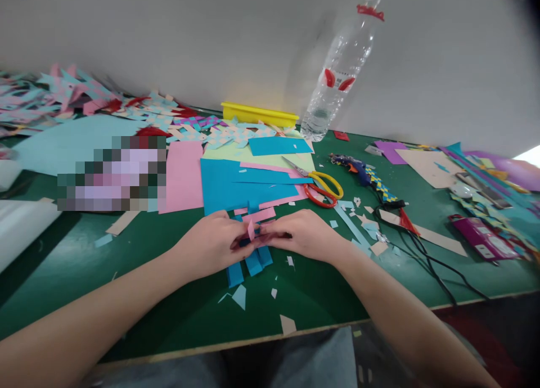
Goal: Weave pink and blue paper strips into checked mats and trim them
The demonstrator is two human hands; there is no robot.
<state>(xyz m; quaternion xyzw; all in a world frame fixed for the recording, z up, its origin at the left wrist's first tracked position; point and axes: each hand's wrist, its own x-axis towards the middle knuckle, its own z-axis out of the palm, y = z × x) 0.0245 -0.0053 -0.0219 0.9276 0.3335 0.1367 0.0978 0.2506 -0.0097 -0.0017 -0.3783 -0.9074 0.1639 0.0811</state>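
Note:
Blue paper strips (254,262) and pink paper strips (259,214) cross one another between my two hands, near the front of the green table. My left hand (215,239) pinches the crossed strips from the left side. From the right, my right hand (306,235) has its fingertips closed on the same strips, close to the left fingertips. The fingers hide the middle of the crossing. Behind the hands lie blue sheets (223,180) and a pink sheet (183,174). Scissors (323,184) with yellow and red handles rest at the sheets' right edge.
A clear bottle (337,73) stands tilted at the back, beside a yellow tray (259,114). A glue gun (358,171), black cable (426,258) and purple box (483,239) lie right. Paper scraps (239,296) litter the table (169,315); woven paper pieces pile up back left.

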